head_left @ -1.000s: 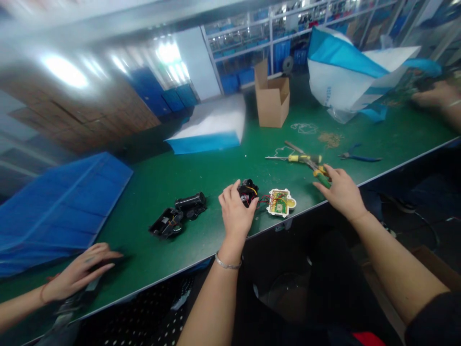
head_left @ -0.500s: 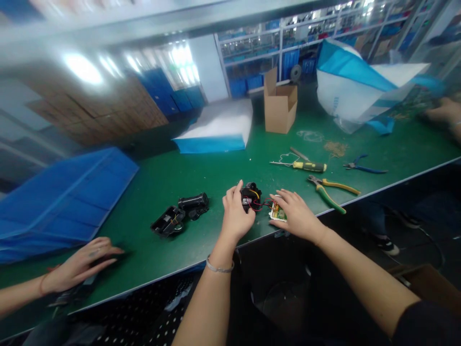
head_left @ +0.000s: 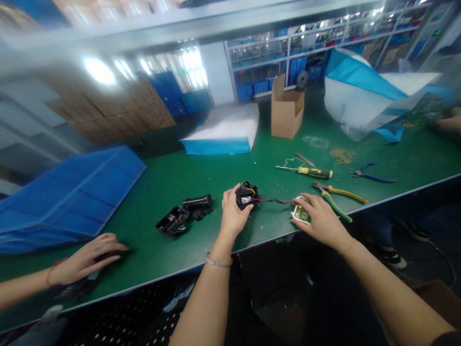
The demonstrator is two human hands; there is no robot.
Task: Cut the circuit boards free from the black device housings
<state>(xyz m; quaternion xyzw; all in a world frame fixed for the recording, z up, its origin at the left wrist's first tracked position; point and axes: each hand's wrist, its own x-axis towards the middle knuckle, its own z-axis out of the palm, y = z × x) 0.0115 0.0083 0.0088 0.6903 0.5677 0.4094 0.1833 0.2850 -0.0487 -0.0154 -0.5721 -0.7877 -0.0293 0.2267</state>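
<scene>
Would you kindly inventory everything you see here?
bench: one, green, centre
housing: one, black, near centre
circuit board: one, green, right of housing
wires: several, red and black, between those
loose parts: cluster, black, left of housing
screwdriver: one, yellow-black, right
pliers: two, green-yellow and blue, right
scraps: pile, tan, far right
carton: one, brown, far side
flat pack: one, white-blue, far side
bag: one, white-blue, far right
bin: one, blue, left
co-workers' hands: two, either edge
left hand: one, on housing
right hand: one, on circuit board
</scene>
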